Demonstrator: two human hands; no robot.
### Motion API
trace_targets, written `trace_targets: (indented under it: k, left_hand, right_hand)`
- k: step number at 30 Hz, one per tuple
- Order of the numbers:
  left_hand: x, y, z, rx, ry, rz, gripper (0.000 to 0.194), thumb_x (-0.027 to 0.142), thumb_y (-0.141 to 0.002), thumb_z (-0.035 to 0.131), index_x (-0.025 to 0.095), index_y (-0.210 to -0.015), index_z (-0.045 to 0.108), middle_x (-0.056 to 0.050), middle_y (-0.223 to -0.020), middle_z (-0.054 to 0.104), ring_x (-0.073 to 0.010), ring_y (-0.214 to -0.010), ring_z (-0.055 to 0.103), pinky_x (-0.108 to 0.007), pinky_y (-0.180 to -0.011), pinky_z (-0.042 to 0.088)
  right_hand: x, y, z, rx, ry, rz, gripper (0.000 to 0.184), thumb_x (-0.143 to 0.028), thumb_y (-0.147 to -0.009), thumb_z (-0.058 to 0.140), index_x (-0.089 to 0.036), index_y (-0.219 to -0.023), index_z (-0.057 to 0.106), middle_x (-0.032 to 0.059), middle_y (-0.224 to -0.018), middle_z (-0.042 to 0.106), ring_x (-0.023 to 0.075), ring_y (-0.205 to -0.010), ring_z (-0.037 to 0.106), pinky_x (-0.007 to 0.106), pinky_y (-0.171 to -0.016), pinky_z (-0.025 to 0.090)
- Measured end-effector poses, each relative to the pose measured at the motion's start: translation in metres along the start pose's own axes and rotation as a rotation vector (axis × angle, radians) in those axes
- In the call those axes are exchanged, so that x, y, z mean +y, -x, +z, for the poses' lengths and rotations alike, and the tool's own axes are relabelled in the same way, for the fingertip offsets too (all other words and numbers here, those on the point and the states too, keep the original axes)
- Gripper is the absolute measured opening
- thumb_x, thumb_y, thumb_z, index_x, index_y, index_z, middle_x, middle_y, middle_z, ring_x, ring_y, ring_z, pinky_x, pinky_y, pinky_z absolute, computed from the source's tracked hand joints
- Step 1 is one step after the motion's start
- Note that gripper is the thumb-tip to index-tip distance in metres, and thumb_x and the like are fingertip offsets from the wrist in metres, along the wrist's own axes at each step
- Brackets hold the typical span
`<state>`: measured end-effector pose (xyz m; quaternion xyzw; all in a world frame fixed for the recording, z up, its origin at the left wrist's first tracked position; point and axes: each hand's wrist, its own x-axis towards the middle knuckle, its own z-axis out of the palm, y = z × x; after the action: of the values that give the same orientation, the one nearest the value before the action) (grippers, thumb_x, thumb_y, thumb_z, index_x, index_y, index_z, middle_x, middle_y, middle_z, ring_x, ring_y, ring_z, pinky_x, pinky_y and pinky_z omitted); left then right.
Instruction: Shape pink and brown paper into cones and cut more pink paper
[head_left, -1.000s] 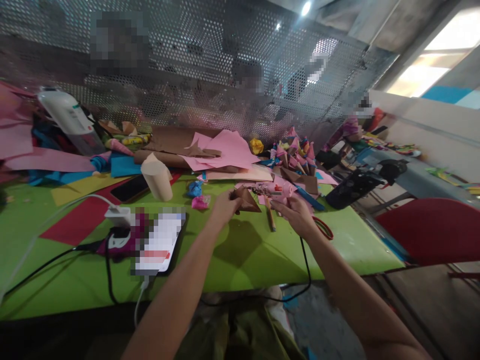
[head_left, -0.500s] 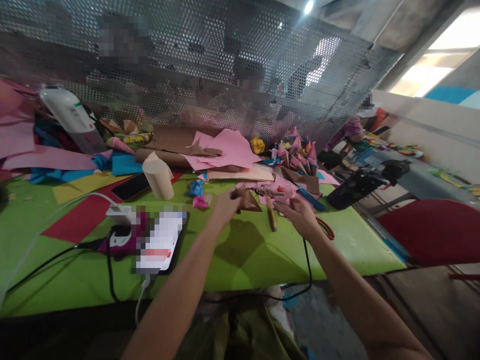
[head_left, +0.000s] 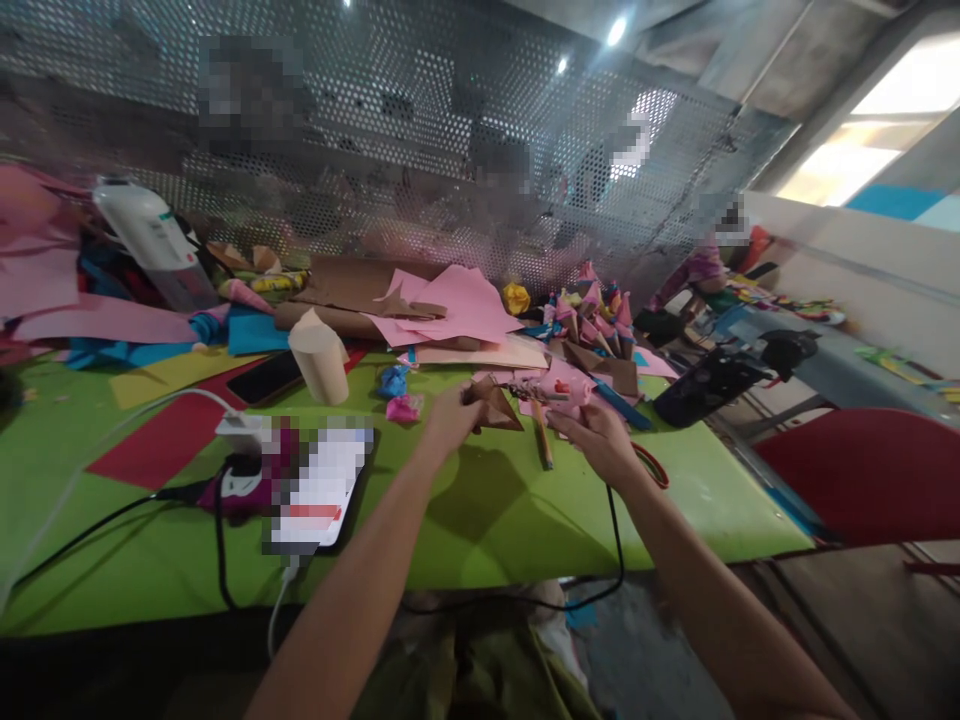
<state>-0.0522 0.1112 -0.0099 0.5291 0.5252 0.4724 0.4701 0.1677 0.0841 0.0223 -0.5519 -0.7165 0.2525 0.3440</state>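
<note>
Since little has visibly shifted, we seem steady mid-step | left grip [head_left: 452, 418]: pinched on brown paper [head_left: 501, 410] | right grip [head_left: 602, 440]: closed on pink tool [head_left: 573, 388]

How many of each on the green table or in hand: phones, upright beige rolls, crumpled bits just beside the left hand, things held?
Phones: 2 (dark phone, lit phone)
Beige roll: 1
Crumpled bits: 2 (blue bit, pink bit)
Held: 2 (folded brown paper in left hand, pink tool in right hand)
Total: 7
</note>
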Motion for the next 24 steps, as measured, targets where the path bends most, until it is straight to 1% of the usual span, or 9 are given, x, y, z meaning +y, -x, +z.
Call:
trace_targets:
  k: [3, 6, 8, 12, 17, 19, 22, 24]
  left_hand:
    - [0.001, 0.001, -0.001, -0.005, 0.023, 0.001, 0.008, 0.014, -0.064, 0.054, 0.021, -0.064, 0.05, 0.004, -0.058, 0.053, -0.0113, -0.052, 0.051, -0.022, -0.048, 0.04]
    - [0.001, 0.001, -0.001, -0.007, 0.039, -0.01, 0.006, 0.015, -0.064, 0.054, 0.021, -0.065, 0.051, 0.003, -0.06, 0.055, -0.0117, -0.053, 0.052, -0.022, -0.048, 0.04]
    - [0.0, 0.0, -0.001, -0.004, 0.037, -0.013, 0.007, 0.015, -0.064, 0.054, 0.021, -0.064, 0.05, 0.003, -0.057, 0.053, -0.0118, -0.051, 0.051, -0.022, -0.047, 0.04]
    - [0.002, 0.001, -0.002, 0.003, 0.03, -0.004, 0.009, 0.014, -0.062, 0.054, 0.021, -0.061, 0.048, 0.005, -0.054, 0.05, -0.0107, -0.05, 0.049, -0.02, -0.045, 0.04]
    - [0.008, 0.004, -0.002, -0.015, 0.051, -0.024, 0.006, 0.015, -0.063, 0.054, 0.02, -0.065, 0.052, 0.003, -0.058, 0.055, -0.011, -0.053, 0.051, -0.019, -0.045, 0.042]
    - [0.009, 0.004, -0.002, -0.014, 0.049, -0.031, 0.006, 0.014, -0.063, 0.053, 0.02, -0.065, 0.052, 0.003, -0.058, 0.055, -0.0112, -0.053, 0.051, -0.02, -0.045, 0.042]
    - [0.006, 0.003, -0.001, -0.009, 0.028, -0.002, 0.008, 0.014, -0.063, 0.054, 0.021, -0.063, 0.049, 0.004, -0.056, 0.052, -0.0111, -0.052, 0.049, -0.021, -0.046, 0.04]
    - [0.003, 0.002, -0.002, -0.005, 0.018, 0.015, 0.008, 0.014, -0.064, 0.054, 0.021, -0.063, 0.049, 0.004, -0.057, 0.053, -0.0116, -0.053, 0.05, -0.021, -0.046, 0.04]
  right_hand:
    - [0.0, -0.001, -0.001, 0.002, -0.006, -0.021, 0.048, -0.062, -0.084, 0.059, -0.015, -0.088, 0.07, -0.0007, -0.059, 0.055, 0.0168, -0.059, 0.048, 0.027, -0.056, 0.036]
    - [0.0, -0.001, -0.002, -0.001, -0.007, -0.024, 0.046, -0.059, -0.083, 0.061, -0.015, -0.091, 0.072, 0.0012, -0.064, 0.061, 0.0195, -0.064, 0.054, 0.029, -0.06, 0.041]
    - [-0.001, -0.001, -0.002, -0.003, -0.016, -0.021, 0.044, -0.057, -0.083, 0.062, -0.015, -0.092, 0.072, 0.0018, -0.068, 0.063, 0.0203, -0.067, 0.056, 0.029, -0.062, 0.042]
    - [-0.003, 0.0, -0.002, 0.004, -0.03, -0.019, 0.042, -0.057, -0.083, 0.061, -0.016, -0.083, 0.069, 0.0016, -0.067, 0.062, 0.0197, -0.066, 0.054, 0.029, -0.063, 0.041]
    - [-0.01, 0.0, -0.004, -0.012, 0.008, 0.001, 0.042, -0.059, -0.082, 0.061, -0.017, -0.072, 0.064, 0.0005, -0.063, 0.057, 0.0174, -0.062, 0.049, 0.028, -0.061, 0.037]
    - [-0.014, 0.001, -0.006, -0.017, 0.03, 0.004, 0.042, -0.058, -0.082, 0.061, -0.018, -0.07, 0.063, -0.0003, -0.061, 0.054, 0.0164, -0.06, 0.046, 0.028, -0.058, 0.034]
    - [-0.017, 0.002, -0.006, -0.004, 0.044, -0.003, 0.04, -0.056, -0.083, 0.06, -0.018, -0.069, 0.062, -0.0008, -0.059, 0.053, 0.0158, -0.058, 0.045, 0.028, -0.057, 0.033]
    - [-0.016, 0.003, -0.005, 0.012, 0.062, -0.002, 0.038, -0.055, -0.082, 0.061, -0.019, -0.069, 0.062, -0.0007, -0.058, 0.053, 0.016, -0.057, 0.045, 0.028, -0.056, 0.033]
